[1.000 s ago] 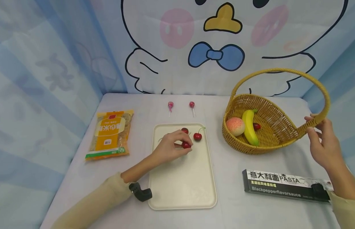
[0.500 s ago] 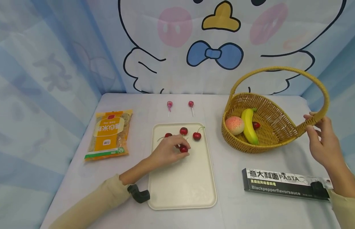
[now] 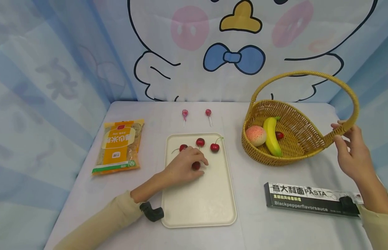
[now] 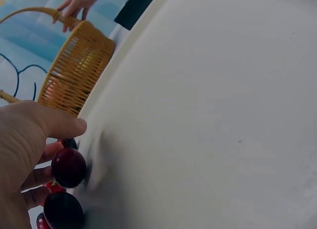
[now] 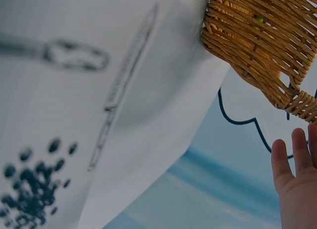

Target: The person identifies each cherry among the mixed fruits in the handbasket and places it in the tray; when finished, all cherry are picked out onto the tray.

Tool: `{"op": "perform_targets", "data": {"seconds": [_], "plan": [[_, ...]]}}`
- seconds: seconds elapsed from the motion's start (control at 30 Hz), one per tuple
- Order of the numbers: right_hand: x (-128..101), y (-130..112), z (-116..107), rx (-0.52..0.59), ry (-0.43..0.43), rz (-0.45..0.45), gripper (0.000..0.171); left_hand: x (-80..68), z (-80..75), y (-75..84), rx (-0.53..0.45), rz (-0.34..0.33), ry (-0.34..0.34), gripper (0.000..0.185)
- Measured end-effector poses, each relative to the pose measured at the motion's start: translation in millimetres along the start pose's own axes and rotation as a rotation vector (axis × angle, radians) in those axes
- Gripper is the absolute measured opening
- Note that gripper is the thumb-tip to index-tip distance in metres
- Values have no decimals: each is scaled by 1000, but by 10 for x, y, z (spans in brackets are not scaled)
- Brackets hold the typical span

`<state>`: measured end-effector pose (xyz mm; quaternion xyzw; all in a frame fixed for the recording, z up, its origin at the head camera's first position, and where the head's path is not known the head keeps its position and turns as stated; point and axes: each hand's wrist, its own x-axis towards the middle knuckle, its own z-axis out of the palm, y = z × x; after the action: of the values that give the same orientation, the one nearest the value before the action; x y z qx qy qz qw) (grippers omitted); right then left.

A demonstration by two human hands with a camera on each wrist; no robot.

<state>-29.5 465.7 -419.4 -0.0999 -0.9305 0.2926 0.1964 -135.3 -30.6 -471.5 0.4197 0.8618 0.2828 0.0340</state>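
On the cream tray (image 3: pixel 198 201), my left hand (image 3: pixel 197 161) pinches a dark red cherry (image 3: pixel 195 166) low over the tray surface. In the left wrist view that cherry (image 4: pixel 68 167) sits between thumb and fingers. Three more cherries (image 3: pixel 200 142) lie at the tray's far end. To the right, my right hand (image 3: pixel 341 133) holds the base of the handle of a wicker basket (image 3: pixel 294 149), which tips towards me. The basket holds a peach (image 3: pixel 255 135), a banana (image 3: pixel 272 137) and a cherry (image 3: pixel 279 135). The right wrist view shows the basket (image 5: pixel 257 35) weave and my straight fingers (image 5: pixel 292 184) beside the handle end.
A yellow food packet (image 3: pixel 120 146) lies left of the tray. Two lollipops (image 3: pixel 184 113) lie behind the tray. A black pasta box (image 3: pixel 309 199) lies in front of the basket, near my right forearm. Blue curtain walls close the table's left, back and right.
My left hand has drawn its cherry a little nearer and to the left, uncovering the leftmost cherry on the tray. The right hand has stayed on the basket handle.
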Motion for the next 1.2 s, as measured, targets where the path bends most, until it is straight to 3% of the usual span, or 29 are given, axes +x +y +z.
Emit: {"op": "perform_targets", "data": {"seconds": [0.27,0.67,0.9,1.2], "plan": [[35,-10,6,11,9,-25,53,53,-58,48,-38,22,36,24],[44,1,1,22,1,-20,53,131,-55,65,-73,68,37,22],[34,8,5,24,5,-28,53,210,-97,114,-121,55,41,22],[19,-5,0,16,5,-12,53,362,-82,190,-148,132,75,20]]}}
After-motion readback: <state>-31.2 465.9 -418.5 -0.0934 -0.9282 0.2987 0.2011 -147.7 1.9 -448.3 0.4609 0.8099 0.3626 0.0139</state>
